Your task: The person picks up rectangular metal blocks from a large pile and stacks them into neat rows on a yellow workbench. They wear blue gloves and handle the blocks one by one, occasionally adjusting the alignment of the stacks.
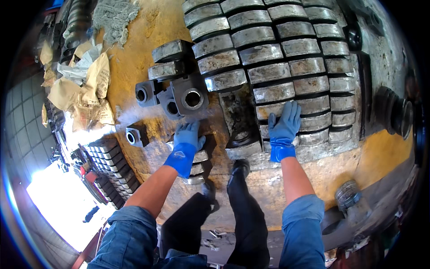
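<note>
Ochre floor (152, 27), four holed blocks (182, 88); left hand (187, 136): grip unclear; right hand (285, 126): grip apart.

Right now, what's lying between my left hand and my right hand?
In the head view, from your left hand to your right hand: stained floor, a dark, greasy metal part, then metal blocks at the edge of their rows.

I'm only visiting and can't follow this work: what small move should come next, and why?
Perhaps curl the right hand around a metal block beside it: its fingers look extended over the packed blocks, not wrapped around one. The left hand is by a separate short row.
</note>
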{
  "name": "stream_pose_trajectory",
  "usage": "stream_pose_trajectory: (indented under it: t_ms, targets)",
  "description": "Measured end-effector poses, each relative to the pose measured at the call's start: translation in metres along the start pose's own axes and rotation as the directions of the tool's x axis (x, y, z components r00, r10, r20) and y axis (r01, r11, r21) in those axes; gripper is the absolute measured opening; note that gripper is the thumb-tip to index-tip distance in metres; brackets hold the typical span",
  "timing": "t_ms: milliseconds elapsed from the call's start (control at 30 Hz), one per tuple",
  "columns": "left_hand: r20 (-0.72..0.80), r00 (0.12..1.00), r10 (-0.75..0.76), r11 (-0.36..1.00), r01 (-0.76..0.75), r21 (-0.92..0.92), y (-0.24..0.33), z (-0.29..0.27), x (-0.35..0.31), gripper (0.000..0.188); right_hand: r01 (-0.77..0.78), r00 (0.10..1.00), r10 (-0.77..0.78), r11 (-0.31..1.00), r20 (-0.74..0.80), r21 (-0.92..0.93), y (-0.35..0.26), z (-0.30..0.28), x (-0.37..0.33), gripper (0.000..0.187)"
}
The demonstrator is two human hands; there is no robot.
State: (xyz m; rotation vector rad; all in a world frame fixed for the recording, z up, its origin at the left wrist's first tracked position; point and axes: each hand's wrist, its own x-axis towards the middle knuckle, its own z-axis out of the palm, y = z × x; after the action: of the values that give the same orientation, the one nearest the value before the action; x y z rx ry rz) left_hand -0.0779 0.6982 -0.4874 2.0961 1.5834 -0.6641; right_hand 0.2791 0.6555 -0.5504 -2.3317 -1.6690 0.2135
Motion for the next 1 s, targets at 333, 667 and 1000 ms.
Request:
stream_pose_trajectory:
  t_ms: [333, 667, 1000]
  targets:
    - [0.611, 0.771, -0.179, -0.692, 0.342, -0.635, 0.059, -0.025, 0.097, 0.099, -0.012, 0.999, 0.015, 0.998, -0.044, 0.062, 0.008, 0.005, 0.001, 0.072]
    - [0.604, 0.793, 0.080, -0.973, 0.195, -0.127, 0.100, -0.014, 0.176, 0.089, 0.041, 0.992, -0.031, 0.997, -0.125, 0.071, 0.020, 0.012, -0.004, 0.068]
    - [0.360, 0.932, 0.050, -0.980, 0.116, -0.164, 0.098, -0.016, 0.182, 0.083, 0.027, 0.993, -0.021, 0.998, -0.115, 0.052, 0.004, 0.010, -0.001, 0.065]
